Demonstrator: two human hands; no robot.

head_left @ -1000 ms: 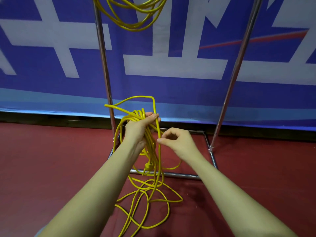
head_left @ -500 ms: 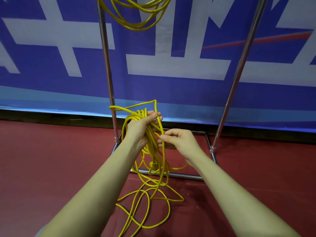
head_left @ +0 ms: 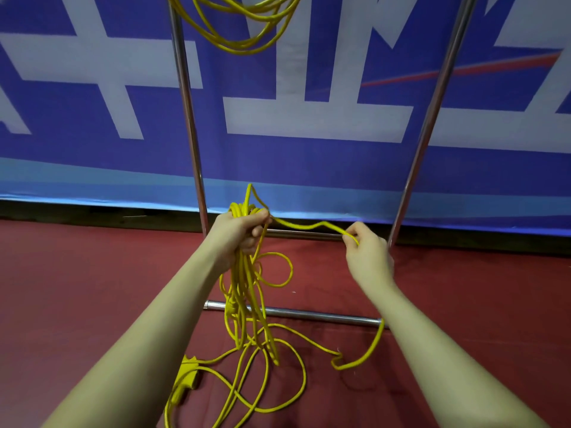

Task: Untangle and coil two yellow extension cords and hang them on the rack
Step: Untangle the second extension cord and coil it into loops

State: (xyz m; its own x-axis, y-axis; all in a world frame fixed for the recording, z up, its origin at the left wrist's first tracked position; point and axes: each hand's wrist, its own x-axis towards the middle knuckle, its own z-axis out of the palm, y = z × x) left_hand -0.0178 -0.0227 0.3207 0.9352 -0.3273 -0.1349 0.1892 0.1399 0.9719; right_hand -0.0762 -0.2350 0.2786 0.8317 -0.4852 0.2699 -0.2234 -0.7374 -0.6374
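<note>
My left hand [head_left: 239, 231] grips a bundle of several loops of a yellow extension cord [head_left: 247, 291] that hang down to the red floor. My right hand [head_left: 366, 254] pinches one strand of the same cord, stretched out to the right of the bundle. The loose remainder trails on the floor, with its yellow socket block [head_left: 185, 381] at lower left. A second yellow cord [head_left: 241, 26] hangs coiled from the top of the metal rack [head_left: 191, 134], its upper part cut off by the frame.
The rack's two chrome uprights stand on either side of my hands, and its base bar [head_left: 309, 315] lies on the red floor [head_left: 77, 288] under the bundle. A blue and white banner [head_left: 309, 118] covers the wall behind.
My right hand moved from beside the bundle out to the right, drawing a strand with it. The loop above my left hand has shrunk. The socket block has come into view.
</note>
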